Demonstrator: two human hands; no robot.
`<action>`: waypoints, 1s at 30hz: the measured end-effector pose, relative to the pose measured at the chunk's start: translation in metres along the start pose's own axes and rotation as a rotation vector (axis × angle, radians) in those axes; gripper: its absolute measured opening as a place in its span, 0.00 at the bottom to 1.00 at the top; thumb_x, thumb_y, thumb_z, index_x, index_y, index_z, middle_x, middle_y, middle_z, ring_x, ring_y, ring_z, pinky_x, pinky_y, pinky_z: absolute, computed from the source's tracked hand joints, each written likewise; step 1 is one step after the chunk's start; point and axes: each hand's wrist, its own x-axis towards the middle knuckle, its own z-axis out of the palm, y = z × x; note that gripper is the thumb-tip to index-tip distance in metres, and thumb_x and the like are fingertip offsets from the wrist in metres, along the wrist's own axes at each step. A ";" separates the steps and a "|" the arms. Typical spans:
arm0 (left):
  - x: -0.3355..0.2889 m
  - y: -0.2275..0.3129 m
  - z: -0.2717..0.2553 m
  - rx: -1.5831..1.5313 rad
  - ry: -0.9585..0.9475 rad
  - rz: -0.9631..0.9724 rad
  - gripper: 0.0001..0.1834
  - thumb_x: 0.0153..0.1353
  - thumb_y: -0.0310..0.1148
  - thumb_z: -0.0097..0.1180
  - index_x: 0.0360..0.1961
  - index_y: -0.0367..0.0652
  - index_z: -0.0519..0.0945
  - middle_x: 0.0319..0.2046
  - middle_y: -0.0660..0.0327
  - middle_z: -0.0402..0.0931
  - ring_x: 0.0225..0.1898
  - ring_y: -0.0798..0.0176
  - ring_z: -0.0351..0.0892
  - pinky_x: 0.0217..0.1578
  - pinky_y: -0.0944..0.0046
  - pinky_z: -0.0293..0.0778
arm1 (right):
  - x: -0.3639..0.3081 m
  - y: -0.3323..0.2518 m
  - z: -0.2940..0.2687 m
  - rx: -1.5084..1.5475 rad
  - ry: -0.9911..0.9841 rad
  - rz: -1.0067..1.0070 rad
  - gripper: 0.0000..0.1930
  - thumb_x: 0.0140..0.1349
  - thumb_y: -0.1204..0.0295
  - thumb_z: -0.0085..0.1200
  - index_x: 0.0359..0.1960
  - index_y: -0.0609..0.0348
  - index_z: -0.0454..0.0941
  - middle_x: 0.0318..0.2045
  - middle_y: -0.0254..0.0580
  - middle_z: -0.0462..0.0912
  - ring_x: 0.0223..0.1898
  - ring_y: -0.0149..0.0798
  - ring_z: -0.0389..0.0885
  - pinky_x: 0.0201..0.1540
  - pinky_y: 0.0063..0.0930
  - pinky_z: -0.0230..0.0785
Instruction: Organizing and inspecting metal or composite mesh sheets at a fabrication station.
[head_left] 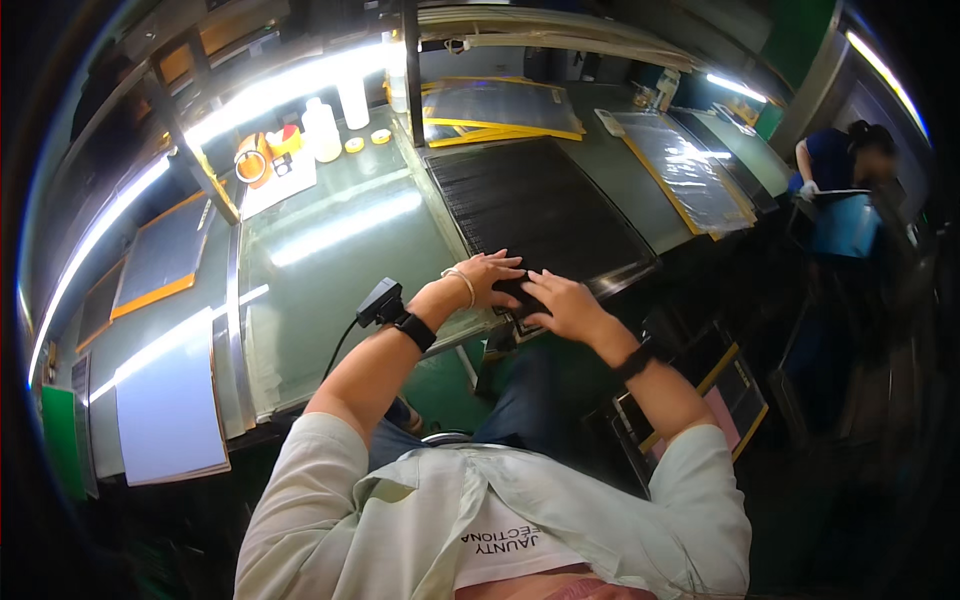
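Observation:
A large black sheet (pixel 540 200) lies flat on the worktable in front of me, framed by a thin, shiny edge. At its near left corner, my left hand (pixel 487 278) rests with the fingers stretched to the right over the sheet. My right hand (pixel 572 308) is beside it, fingers spread and pointing left and away. The fingertips of both hands almost meet at the sheet's near edge. No object shows between them, though the undersides of the fingers are hidden. Left of the sheet is a glass-topped panel (pixel 330 325) reflecting a light tube.
White bottles (pixel 322 130) and an orange tape roll (pixel 252 165) stand at the back left. Yellow-edged panels (pixel 500 105) are stacked behind the black sheet. A white sheet stack (pixel 170 410) lies at left. Another person (pixel 845 160) works at right beside a blue panel (pixel 845 225).

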 end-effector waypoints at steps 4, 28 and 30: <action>-0.022 0.016 0.002 0.165 0.027 0.044 0.49 0.40 0.61 0.60 0.62 0.49 0.59 0.64 0.58 0.49 0.66 0.53 0.43 0.63 0.52 0.45 | -0.005 0.004 0.010 -0.011 0.061 -0.009 0.23 0.46 0.61 0.60 0.43 0.58 0.73 0.44 0.46 0.76 0.49 0.49 0.73 0.47 0.38 0.69; -0.052 0.013 -0.138 -0.413 0.989 -0.377 0.13 0.48 0.36 0.63 0.31 0.37 0.82 0.22 0.61 0.80 0.22 0.76 0.75 0.26 0.73 0.71 | 0.181 -0.035 -0.054 0.623 0.620 0.023 0.03 0.52 0.77 0.53 0.28 0.60 0.72 0.22 0.41 0.75 0.26 0.41 0.76 0.30 0.27 0.66; -0.054 0.011 -0.138 -0.413 1.003 -0.426 0.12 0.49 0.35 0.62 0.31 0.37 0.82 0.22 0.61 0.80 0.22 0.75 0.75 0.26 0.73 0.71 | 0.189 -0.037 -0.055 0.513 0.701 -0.080 0.04 0.51 0.77 0.53 0.28 0.60 0.72 0.24 0.41 0.74 0.28 0.42 0.75 0.32 0.28 0.65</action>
